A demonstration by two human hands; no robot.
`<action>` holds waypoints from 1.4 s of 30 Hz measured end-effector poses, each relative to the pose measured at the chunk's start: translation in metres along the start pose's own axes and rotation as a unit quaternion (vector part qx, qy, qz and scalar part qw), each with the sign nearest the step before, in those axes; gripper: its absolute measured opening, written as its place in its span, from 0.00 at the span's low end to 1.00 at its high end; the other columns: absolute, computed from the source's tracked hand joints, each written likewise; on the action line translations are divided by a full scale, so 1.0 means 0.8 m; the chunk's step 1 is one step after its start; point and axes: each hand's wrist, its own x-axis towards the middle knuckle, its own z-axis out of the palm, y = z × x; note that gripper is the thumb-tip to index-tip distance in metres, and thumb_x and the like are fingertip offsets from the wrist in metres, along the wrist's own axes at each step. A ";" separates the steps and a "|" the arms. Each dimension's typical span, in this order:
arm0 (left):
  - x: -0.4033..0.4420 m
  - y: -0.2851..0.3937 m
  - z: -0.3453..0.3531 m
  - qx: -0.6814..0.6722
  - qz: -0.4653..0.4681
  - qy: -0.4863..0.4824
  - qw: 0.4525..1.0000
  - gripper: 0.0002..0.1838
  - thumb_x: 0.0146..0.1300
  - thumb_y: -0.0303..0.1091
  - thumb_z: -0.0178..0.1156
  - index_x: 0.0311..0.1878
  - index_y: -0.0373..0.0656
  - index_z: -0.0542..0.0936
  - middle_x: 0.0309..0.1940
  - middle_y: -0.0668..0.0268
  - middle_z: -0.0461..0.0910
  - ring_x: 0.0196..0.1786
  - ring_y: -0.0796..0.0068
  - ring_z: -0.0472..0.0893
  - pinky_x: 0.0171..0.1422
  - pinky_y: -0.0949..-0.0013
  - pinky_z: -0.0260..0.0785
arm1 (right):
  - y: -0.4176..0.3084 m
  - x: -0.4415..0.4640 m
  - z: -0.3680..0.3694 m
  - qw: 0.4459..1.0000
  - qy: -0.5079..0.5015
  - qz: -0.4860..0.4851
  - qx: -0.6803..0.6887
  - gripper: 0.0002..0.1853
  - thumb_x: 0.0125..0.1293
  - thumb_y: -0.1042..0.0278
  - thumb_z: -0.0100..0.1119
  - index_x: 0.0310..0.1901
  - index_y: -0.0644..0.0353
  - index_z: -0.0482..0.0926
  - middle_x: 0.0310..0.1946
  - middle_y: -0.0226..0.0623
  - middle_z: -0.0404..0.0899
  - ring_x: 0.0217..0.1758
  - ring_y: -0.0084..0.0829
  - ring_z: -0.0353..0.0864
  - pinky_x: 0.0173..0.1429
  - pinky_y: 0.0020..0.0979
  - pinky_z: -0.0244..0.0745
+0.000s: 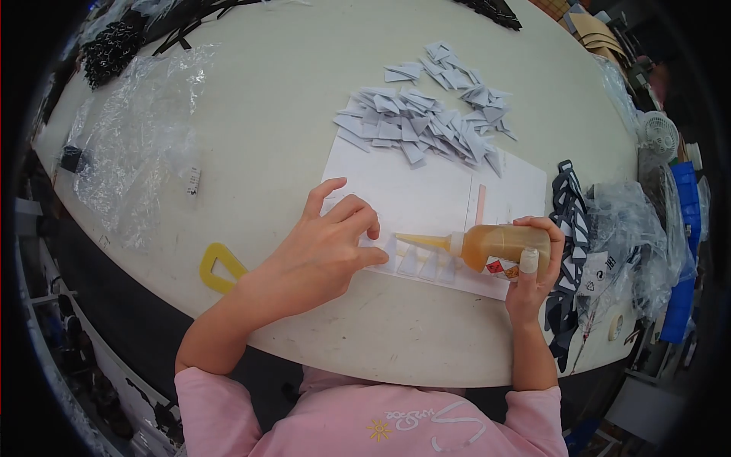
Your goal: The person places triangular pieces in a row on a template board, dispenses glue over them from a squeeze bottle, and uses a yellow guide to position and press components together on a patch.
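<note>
1. The bottle (481,242) is gripped by the right hand (537,266) at lower right of centre; its fingers are wrapped around the body, and its nozzle is pointed left.
2. The left hand (324,247) is held at centre, fingers loosely spread; whether a piece is pinched cannot be told.
3. A short row (429,266) of pale pieces has been laid along the sheet's (411,186) lower edge; the nozzle tip is held by its left end. Whether liquid has been applied cannot be seen.
4. Most pieces are left heaped (426,126) at upper centre, so an early stage is suggested.
5. Dark parts (560,316) are stacked on the counter (274,99), at right.
</note>
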 end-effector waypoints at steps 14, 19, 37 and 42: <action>0.000 0.002 -0.002 -0.013 -0.019 -0.015 1.000 0.23 0.48 0.13 0.66 0.43 0.53 0.92 0.44 0.69 0.78 0.60 0.67 0.78 0.86 0.42 0.50 | 0.004 0.002 0.001 1.000 -0.015 -0.010 0.003 0.29 0.73 0.54 0.67 0.66 0.62 0.68 0.57 0.44 0.76 0.60 0.34 0.81 0.68 0.37 0.75; -0.001 0.002 0.000 -0.018 -0.022 -0.010 1.000 0.21 0.49 0.15 0.67 0.43 0.54 0.92 0.44 0.69 0.78 0.60 0.67 0.78 0.86 0.41 0.50 | 0.006 0.001 -0.002 1.000 -0.018 -0.013 0.009 0.29 0.73 0.54 0.67 0.65 0.62 0.68 0.58 0.44 0.77 0.60 0.33 0.81 0.68 0.37 0.75; 0.001 0.004 -0.003 -0.013 -0.026 -0.022 0.999 0.22 0.52 0.14 0.69 0.45 0.55 0.91 0.44 0.71 0.79 0.60 0.69 0.80 0.86 0.39 0.48 | 0.005 0.003 -0.006 1.000 -0.025 -0.006 -0.010 0.28 0.72 0.53 0.64 0.64 0.64 0.70 0.56 0.42 0.78 0.58 0.31 0.81 0.66 0.34 0.75; 0.001 0.002 -0.003 -0.008 -0.022 -0.021 1.000 0.23 0.50 0.15 0.69 0.45 0.56 0.90 0.44 0.71 0.79 0.60 0.69 0.80 0.86 0.39 0.48 | 0.007 0.003 -0.010 0.999 -0.031 -0.007 -0.015 0.28 0.72 0.52 0.63 0.63 0.65 0.71 0.55 0.42 0.79 0.58 0.30 0.81 0.66 0.34 0.75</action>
